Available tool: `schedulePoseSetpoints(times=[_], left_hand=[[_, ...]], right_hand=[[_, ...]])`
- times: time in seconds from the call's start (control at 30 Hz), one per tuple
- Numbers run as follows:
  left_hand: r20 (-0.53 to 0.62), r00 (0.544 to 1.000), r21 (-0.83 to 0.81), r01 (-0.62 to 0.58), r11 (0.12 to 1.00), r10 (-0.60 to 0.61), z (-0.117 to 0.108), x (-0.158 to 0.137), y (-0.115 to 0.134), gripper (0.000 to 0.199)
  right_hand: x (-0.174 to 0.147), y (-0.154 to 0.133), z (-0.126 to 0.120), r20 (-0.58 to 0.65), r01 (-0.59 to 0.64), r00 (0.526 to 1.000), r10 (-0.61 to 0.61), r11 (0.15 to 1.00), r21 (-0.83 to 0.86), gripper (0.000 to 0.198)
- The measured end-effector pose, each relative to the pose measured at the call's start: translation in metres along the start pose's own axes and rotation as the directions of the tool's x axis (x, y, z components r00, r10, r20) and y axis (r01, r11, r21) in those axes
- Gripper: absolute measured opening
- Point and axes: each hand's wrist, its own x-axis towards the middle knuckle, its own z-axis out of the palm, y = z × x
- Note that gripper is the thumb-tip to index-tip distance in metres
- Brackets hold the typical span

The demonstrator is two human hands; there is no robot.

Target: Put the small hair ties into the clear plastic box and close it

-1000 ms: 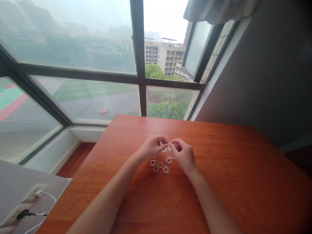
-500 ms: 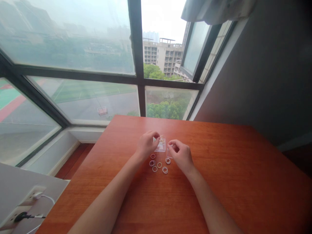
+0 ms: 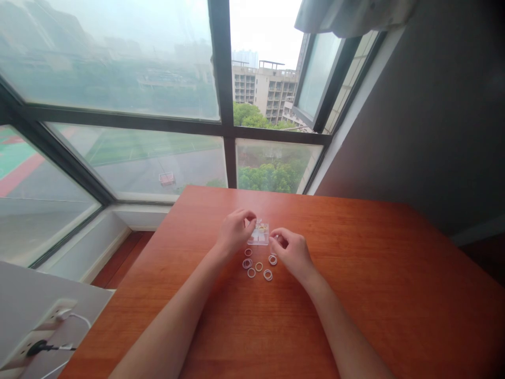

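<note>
On the reddish table [image 3: 256, 326], viewed from my head, a clear box [image 3: 260, 238] sat beyond loose rings [image 3: 268, 270], my left hand [image 3: 236, 230] hiding its left side. My right hand [image 3: 294, 250] curled near its right edge. Both grips looked narrow; whether they pinched anything, I couldn't tell.

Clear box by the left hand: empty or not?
Not empty: a yellowish item shows inside the clear box, toward its far right. How full, cannot tell; the left hand hides part of it.

The left hand [image 3: 235, 231] and right hand [image 3: 292, 252] are bare, bare forearms [image 3: 173, 310] tapering to slim wrists [image 3: 221, 255].
</note>
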Motion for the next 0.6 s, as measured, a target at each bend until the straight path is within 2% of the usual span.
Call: schedulePoseSetpoints(times=[0.1, 0.2, 0.27, 0.4, 0.6], left_hand=[[-0.018, 1.000, -0.012, 0.001, 1.000, -0.001, -0.003, 0.001, -0.003, 0.010], [-0.038, 0.999, -0.023, 0.006, 1.000, -0.007, -0.005, 0.003, -0.005, 0.010], [-0.051, 0.999, -0.032, 0.006, 0.999, -0.008, -0.006, 0.004, -0.006, 0.010], [-0.051, 0.999, -0.055, 0.005, 0.998, -0.008, -0.005, 0.004, -0.006, 0.010], [-0.036, 0.999, -0.081, 0.000, 0.997, -0.003, -0.005, 0.004, -0.006, 0.010]], right_hand=[[-0.005, -0.006, -0.001, 0.164, 0.088, 0.984, -0.074, 0.993, -0.076, 0.013], [-0.012, -0.013, 0.000, 0.363, 0.205, 0.921, -0.143, 0.969, -0.138, 0.016], [-0.016, -0.017, 0.001, 0.434, 0.231, 0.892, -0.123, 0.951, -0.205, 0.016], [-0.017, -0.018, 0.003, 0.469, 0.230, 0.882, -0.045, 0.910, -0.344, 0.013], [-0.015, -0.018, 0.004, 0.491, 0.228, 0.871, 0.000, 0.886, -0.405, 0.014]])
